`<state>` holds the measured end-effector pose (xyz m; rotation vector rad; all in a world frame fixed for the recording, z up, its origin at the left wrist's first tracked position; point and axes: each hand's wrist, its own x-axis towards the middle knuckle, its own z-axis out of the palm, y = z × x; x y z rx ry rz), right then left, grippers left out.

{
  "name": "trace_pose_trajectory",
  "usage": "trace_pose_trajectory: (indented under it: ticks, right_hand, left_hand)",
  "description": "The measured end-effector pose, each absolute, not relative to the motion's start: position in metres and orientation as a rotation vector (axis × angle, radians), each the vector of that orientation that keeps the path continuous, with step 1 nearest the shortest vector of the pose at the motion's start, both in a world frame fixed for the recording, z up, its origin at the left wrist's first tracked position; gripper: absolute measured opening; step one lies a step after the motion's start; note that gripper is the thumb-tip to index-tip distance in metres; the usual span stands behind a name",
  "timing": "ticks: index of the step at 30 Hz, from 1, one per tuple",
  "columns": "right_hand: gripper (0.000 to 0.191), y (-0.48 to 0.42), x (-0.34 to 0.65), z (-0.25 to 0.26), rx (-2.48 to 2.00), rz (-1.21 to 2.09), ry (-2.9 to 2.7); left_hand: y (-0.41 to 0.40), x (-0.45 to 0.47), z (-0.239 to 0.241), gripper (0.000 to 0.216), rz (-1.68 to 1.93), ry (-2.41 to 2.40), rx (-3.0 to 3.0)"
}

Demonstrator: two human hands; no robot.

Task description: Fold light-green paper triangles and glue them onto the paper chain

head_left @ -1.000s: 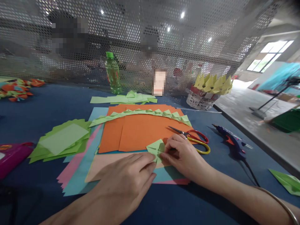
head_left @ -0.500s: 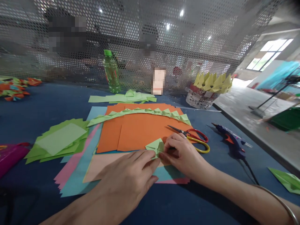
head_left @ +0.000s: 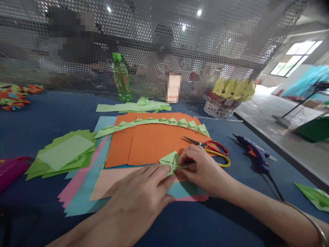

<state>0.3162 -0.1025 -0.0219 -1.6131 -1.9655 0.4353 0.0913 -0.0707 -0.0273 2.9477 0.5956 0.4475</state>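
A small light green folded paper piece (head_left: 170,160) lies on the front edge of the orange sheets (head_left: 151,142). My left hand (head_left: 144,197) presses its fingertips flat on the piece's near left corner. My right hand (head_left: 203,169) pinches the piece's right side with thumb and fingers closed on a fold. A long chain of green folded triangles (head_left: 154,123) arcs across the far part of the orange sheets. Pink, blue and peach sheets (head_left: 84,185) lie stacked under the orange ones.
Red and yellow scissors (head_left: 213,152) lie just right of my right hand, a blue glue gun (head_left: 253,152) further right. A stack of green paper squares (head_left: 64,154) sits left. A green bottle (head_left: 120,79), green strips (head_left: 133,106) and a basket with yellow folded pieces (head_left: 226,99) stand before the perforated screen.
The right hand's fingers have closed tighter on the green piece, raising a fold on its right side. The left fingertips slid slightly along the piece. The view drifted a little.
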Motion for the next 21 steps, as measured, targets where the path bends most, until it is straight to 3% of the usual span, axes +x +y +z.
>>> trace_pose_trajectory:
  ticks: [11,21]
  right_hand:
    - [0.017,-0.098,0.33,-0.017,-1.545,0.499,-2.0]
    - [0.022,-0.101,0.32,-0.019,-1.602,0.489,-1.955]
  left_hand:
    - [-0.07,0.086,-0.032,0.022,0.596,0.54,2.941]
    - [-0.071,0.086,-0.026,0.038,0.619,0.541,2.932]
